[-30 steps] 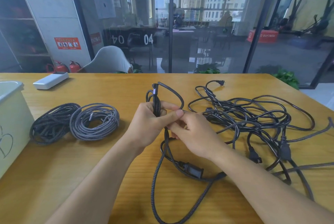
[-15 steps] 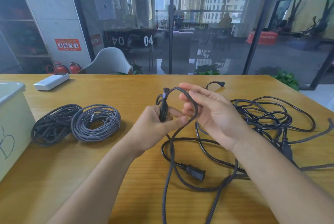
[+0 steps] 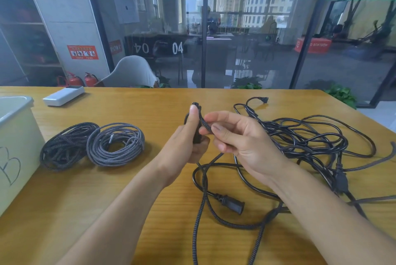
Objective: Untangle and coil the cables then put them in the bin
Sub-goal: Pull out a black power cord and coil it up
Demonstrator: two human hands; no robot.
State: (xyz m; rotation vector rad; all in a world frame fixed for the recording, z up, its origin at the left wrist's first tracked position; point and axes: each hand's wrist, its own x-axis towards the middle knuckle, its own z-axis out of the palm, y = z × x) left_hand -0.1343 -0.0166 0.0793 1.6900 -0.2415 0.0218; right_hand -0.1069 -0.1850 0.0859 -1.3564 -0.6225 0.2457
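coiling a braided cable (image 3: 198,207) above a wooden table (image 3: 150,211), a person's left hand (image 3: 188,142) grips the folded loops, thumb pressed up along them, while the right hand (image 3: 242,142) pinches the next turn between thumb and forefinger, other fingers loosely curled. two finished coils (image 3: 92,146) lie side by side near the bin (image 3: 15,157) at left, not yet in it. a black tangle (image 3: 310,142) at right looks untouched, so most work seemingly remains.
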